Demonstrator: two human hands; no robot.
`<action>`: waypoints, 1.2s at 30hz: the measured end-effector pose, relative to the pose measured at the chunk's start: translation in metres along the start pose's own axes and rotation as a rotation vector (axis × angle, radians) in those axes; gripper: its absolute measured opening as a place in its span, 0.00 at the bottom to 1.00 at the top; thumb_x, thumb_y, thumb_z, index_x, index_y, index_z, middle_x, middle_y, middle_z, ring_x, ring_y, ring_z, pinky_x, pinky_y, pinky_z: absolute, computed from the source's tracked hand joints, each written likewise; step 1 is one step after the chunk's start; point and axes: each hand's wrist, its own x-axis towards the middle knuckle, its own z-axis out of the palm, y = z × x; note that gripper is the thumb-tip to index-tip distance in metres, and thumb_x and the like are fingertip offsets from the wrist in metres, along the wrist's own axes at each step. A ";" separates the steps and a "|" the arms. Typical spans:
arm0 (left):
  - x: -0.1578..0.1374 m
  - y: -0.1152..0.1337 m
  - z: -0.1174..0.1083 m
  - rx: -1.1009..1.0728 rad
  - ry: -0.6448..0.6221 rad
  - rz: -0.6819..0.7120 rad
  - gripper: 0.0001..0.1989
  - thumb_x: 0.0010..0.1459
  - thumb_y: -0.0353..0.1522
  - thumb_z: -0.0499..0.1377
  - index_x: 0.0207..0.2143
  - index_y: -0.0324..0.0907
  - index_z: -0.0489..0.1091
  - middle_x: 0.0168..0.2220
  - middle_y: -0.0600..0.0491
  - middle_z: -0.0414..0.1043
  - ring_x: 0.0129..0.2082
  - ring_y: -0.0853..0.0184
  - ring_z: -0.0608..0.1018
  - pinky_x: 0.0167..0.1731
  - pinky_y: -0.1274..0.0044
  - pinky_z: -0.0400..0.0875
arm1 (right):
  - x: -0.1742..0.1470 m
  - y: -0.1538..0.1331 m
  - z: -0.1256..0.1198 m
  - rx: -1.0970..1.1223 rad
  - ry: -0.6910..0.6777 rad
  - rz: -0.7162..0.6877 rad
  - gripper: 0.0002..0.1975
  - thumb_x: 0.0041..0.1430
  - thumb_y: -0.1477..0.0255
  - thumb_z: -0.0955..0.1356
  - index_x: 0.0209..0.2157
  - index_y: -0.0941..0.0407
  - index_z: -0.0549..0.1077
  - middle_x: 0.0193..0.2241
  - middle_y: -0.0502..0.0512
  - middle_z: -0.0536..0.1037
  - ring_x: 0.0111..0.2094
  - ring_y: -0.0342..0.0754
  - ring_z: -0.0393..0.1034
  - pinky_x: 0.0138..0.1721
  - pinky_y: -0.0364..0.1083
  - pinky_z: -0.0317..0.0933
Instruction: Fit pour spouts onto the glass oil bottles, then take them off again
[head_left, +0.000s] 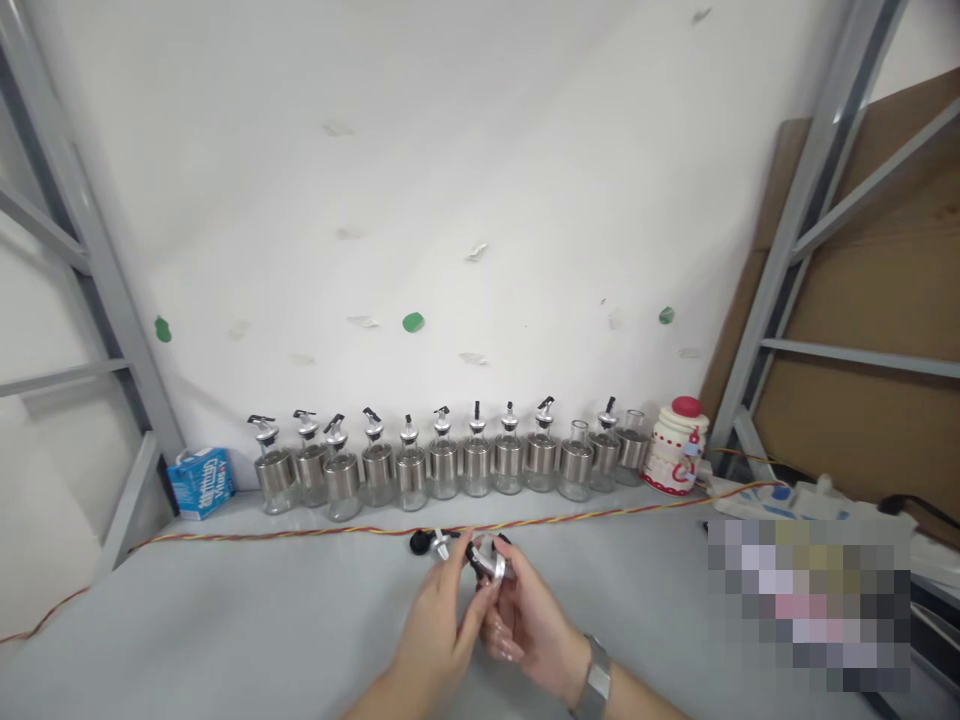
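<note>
My left hand [435,615] and my right hand [540,625] meet low in the middle, above the grey table. Between their fingers is a silver-and-black bottle pourer [491,562], partly covered by the fingertips. Both hands are closed on it. Just beyond my left fingertips lie a silver spout piece [441,546] and a round black stopper [420,542]. Behind stands a row of glass bottles with steel sleeves, such as one bottle [412,478] with a pourer on top. Two of them, a front bottle [576,472] and a rear bottle [632,447], have bare glass necks.
A twisted red-and-yellow cord [300,531] crosses the grey table [247,620] before the bottles. At the left stands a blue box [201,484]; at the right, a cream jar with a red lid [673,450]. A blurred-out patch [810,605] covers the right side.
</note>
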 end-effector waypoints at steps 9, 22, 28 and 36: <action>0.006 -0.007 -0.005 0.236 0.022 0.062 0.18 0.52 0.38 0.54 0.47 0.46 0.64 0.45 0.49 0.70 0.44 0.61 0.71 0.44 0.72 0.62 | 0.005 0.004 -0.004 -0.217 0.097 -0.202 0.26 0.48 0.48 0.59 0.20 0.58 0.63 0.08 0.43 0.62 0.07 0.37 0.54 0.08 0.36 0.46; 0.009 0.000 -0.007 0.122 0.086 0.016 0.15 0.42 0.39 0.63 0.35 0.45 0.72 0.33 0.45 0.72 0.37 0.57 0.72 0.43 0.72 0.61 | 0.003 0.008 0.002 -0.287 0.322 -0.289 0.20 0.48 0.53 0.61 0.19 0.55 0.60 0.04 0.39 0.55 0.04 0.36 0.44 0.05 0.37 0.39; 0.012 -0.004 -0.006 0.237 0.102 0.028 0.14 0.44 0.41 0.61 0.34 0.44 0.72 0.33 0.45 0.72 0.35 0.58 0.73 0.40 0.73 0.63 | -0.004 0.006 0.011 -0.205 0.260 -0.232 0.21 0.46 0.49 0.61 0.23 0.55 0.60 0.06 0.39 0.56 0.05 0.36 0.48 0.07 0.37 0.43; 0.008 0.009 -0.001 -0.131 -0.038 -0.044 0.16 0.53 0.40 0.53 0.42 0.43 0.66 0.40 0.49 0.69 0.38 0.64 0.71 0.35 0.77 0.66 | -0.006 0.005 0.008 -0.168 0.146 -0.333 0.20 0.46 0.51 0.64 0.24 0.54 0.59 0.05 0.36 0.52 0.07 0.34 0.41 0.09 0.37 0.45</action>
